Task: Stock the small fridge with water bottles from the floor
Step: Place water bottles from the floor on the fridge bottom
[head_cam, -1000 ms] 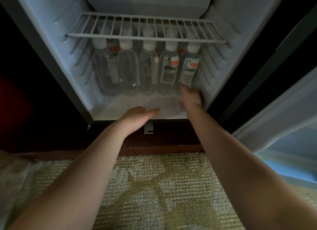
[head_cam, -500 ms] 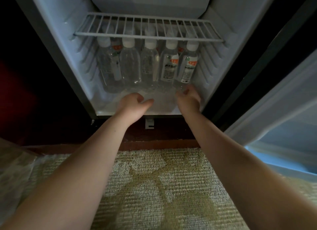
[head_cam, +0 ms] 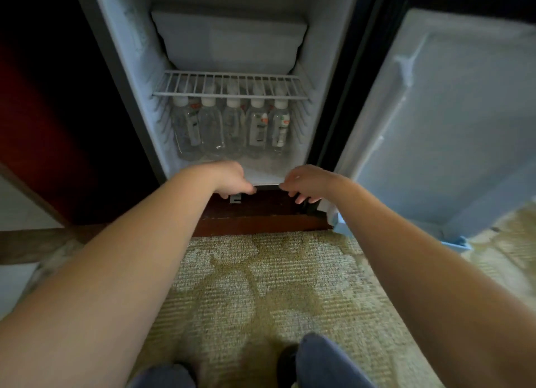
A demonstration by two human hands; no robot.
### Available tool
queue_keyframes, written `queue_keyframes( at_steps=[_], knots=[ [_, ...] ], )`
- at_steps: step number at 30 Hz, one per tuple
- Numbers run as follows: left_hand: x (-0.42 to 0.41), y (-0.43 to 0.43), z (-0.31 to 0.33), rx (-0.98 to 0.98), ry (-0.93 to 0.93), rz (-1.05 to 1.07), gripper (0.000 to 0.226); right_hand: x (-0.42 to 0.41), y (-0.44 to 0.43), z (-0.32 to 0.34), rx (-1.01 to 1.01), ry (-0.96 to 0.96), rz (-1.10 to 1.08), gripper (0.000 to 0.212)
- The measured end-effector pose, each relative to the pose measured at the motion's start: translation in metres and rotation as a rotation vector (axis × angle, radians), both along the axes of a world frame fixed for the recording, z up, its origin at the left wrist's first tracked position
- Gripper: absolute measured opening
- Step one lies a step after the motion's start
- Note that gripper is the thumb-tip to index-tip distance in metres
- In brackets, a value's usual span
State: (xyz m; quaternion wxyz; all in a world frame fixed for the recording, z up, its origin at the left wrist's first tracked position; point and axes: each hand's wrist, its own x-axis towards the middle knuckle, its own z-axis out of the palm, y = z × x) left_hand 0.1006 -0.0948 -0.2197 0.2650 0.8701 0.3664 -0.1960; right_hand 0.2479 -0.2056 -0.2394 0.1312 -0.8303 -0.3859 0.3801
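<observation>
wire shelf (head_cam: 230, 95) just above bottles (head_cam: 233, 129)

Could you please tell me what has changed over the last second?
Both hands drew back from inside the fridge: the left hand and right hand now hang at its front lip, holding nothing. The water bottles, wire shelf and open door stayed put.

Dim, bluish light. The fridge interior (head_cam: 232, 48) is palest toward twelve o'clock; nine o'clock sinks into black. Slight motion blur; wide-angle bending stretches the forearms at the lower corners.
</observation>
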Motion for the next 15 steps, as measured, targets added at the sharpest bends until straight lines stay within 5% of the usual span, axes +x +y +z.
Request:
queue_keyframes(
  at_steps=[15],
  knots=[
    [-0.031,-0.201,0.113,0.12,-0.193,-0.194,0.039,-0.053,-0.221,0.097,0.304,0.004,-0.47,0.037]
  ],
)
